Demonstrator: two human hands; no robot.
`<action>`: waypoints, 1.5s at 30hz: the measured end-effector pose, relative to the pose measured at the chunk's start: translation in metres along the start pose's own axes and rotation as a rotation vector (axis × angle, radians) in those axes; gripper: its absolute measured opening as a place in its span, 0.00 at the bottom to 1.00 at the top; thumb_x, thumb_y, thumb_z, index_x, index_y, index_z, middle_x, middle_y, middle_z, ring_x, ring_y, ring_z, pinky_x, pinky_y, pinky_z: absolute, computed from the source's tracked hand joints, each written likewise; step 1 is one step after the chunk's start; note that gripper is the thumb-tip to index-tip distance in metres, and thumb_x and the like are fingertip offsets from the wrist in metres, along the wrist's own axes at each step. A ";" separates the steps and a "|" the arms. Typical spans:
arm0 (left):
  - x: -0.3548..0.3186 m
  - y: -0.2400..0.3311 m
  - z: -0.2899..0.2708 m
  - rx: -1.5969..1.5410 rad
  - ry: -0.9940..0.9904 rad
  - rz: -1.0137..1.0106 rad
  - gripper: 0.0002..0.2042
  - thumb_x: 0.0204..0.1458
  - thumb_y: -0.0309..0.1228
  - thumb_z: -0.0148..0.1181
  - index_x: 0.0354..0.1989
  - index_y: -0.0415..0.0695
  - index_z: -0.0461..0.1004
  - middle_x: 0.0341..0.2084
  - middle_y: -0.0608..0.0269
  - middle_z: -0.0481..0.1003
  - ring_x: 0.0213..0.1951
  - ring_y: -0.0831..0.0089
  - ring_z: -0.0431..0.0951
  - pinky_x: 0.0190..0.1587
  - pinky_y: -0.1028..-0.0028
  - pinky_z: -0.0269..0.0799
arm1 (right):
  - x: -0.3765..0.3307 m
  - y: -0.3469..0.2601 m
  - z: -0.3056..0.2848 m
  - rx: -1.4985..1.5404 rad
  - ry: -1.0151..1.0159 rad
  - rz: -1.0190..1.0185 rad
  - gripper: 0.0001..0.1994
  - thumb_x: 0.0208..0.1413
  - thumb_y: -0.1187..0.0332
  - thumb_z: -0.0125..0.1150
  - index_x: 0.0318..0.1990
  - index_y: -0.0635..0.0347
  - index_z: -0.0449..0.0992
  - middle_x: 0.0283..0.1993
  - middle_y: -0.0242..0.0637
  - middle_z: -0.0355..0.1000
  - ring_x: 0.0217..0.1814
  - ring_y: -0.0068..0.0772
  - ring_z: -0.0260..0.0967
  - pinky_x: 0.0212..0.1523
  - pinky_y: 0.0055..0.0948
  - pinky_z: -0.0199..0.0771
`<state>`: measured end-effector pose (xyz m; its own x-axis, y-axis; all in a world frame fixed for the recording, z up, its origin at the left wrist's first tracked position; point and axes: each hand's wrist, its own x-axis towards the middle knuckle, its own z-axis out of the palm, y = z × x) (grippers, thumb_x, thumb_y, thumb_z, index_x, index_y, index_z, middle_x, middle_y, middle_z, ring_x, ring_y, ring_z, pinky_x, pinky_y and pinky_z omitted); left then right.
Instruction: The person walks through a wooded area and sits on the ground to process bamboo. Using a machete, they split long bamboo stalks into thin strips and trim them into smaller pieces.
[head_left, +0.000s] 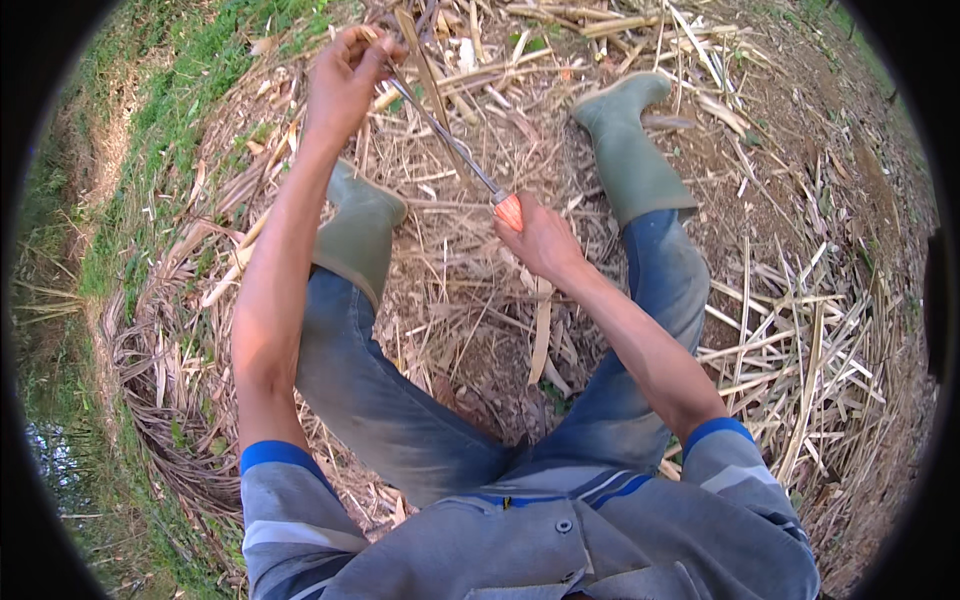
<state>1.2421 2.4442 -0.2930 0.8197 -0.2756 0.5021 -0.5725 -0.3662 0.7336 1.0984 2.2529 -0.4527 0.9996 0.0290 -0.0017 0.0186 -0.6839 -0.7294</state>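
My right hand (540, 238) is closed around the orange handle (509, 210) of a long knife, and its metal blade (440, 130) slants up and to the left. My left hand (345, 75) is raised at the upper left, fingers pinched on the blade's far end together with a thin dry stalk (425, 65). What exactly the fingers pinch is hard to tell. Both hands are held out above my spread legs in blue jeans (380, 400).
I wear green rubber boots, one on the left (358, 232), one at the upper right (628, 140). Dry cane leaves and cut stalks (800, 370) cover the soil. A grass strip (150, 110) runs along the left edge.
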 end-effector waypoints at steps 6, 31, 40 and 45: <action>-0.030 -0.036 -0.058 -0.049 0.195 -0.173 0.08 0.58 0.31 0.52 0.37 0.39 0.70 0.35 0.57 0.78 0.37 0.73 0.79 0.37 0.76 0.75 | 0.014 0.018 0.062 0.014 -0.213 0.129 0.24 0.51 0.53 0.55 0.45 0.65 0.70 0.39 0.55 0.73 0.42 0.55 0.72 0.46 0.46 0.68; -0.023 -0.053 -0.057 -0.371 0.150 -0.107 0.05 0.56 0.28 0.54 0.37 0.41 0.67 0.31 0.64 0.75 0.36 0.78 0.76 0.37 0.75 0.75 | 0.013 0.062 0.097 0.738 -0.253 0.076 0.10 0.43 0.75 0.55 0.36 0.63 0.67 0.23 0.33 0.65 0.20 0.23 0.63 0.21 0.24 0.64; -0.018 -0.041 -0.037 -0.080 0.113 0.048 0.08 0.53 0.32 0.59 0.32 0.39 0.71 0.27 0.61 0.79 0.30 0.77 0.78 0.30 0.75 0.73 | 0.020 0.034 0.053 0.243 -0.245 0.107 0.18 0.40 0.65 0.60 0.39 0.68 0.70 0.26 0.44 0.72 0.24 0.35 0.72 0.28 0.34 0.71; -0.010 -0.054 -0.047 -0.221 0.131 0.074 0.06 0.55 0.25 0.50 0.38 0.37 0.70 0.29 0.62 0.75 0.33 0.75 0.77 0.35 0.76 0.74 | 0.011 0.059 0.089 0.148 -0.008 -0.026 0.18 0.39 0.65 0.60 0.41 0.61 0.71 0.33 0.49 0.74 0.35 0.47 0.74 0.37 0.39 0.71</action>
<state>1.2656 2.5080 -0.3158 0.7791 -0.1716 0.6030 -0.6252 -0.1424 0.7673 1.1086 2.2780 -0.5569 0.9986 0.0515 0.0130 0.0401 -0.5680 -0.8220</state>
